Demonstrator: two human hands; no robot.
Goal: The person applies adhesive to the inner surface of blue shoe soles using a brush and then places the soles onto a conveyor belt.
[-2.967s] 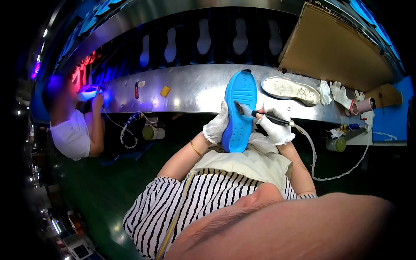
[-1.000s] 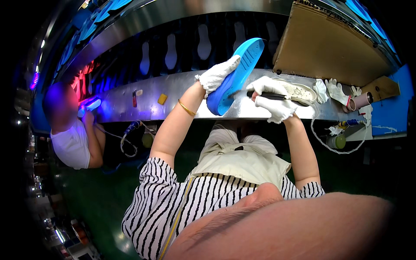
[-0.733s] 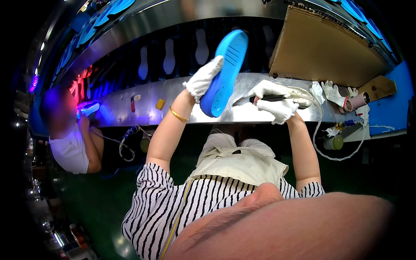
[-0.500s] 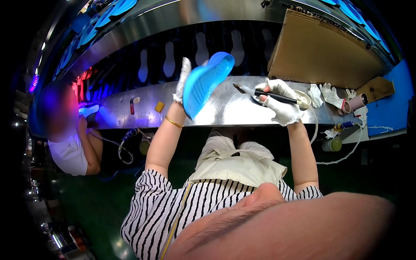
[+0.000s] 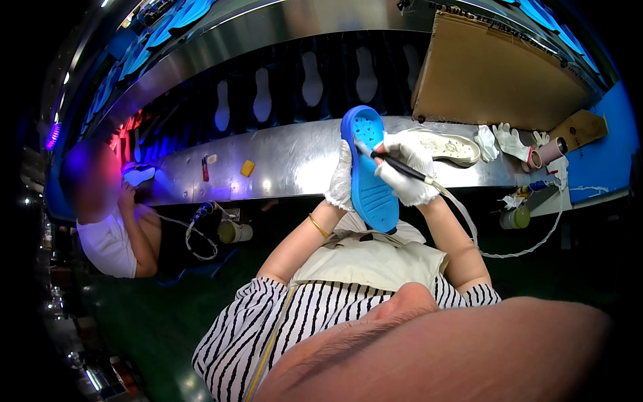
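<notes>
My left hand, in a white glove, grips a blue shoe sole along its left edge. The sole stands lengthwise before me, its hollow inner side up, with holes toward the far end and ridges nearer me. My right hand, also gloved with some fingertips bare, is closed round a black-handled brush. A pale hose runs from the brush's rear end. The bristle tip lies over the far half of the sole's inner side; whether it touches is hard to tell.
An off-white, sole-shaped piece with dark spots lies on the metal bench. Spare gloves, a tape roll and a cardboard sheet are at right. A yellow block lies left; beyond sits another person.
My left hand has brought the blue sole right and turned it upright, inner side up. My right hand has moved left with the brush, its tip now over the sole.
</notes>
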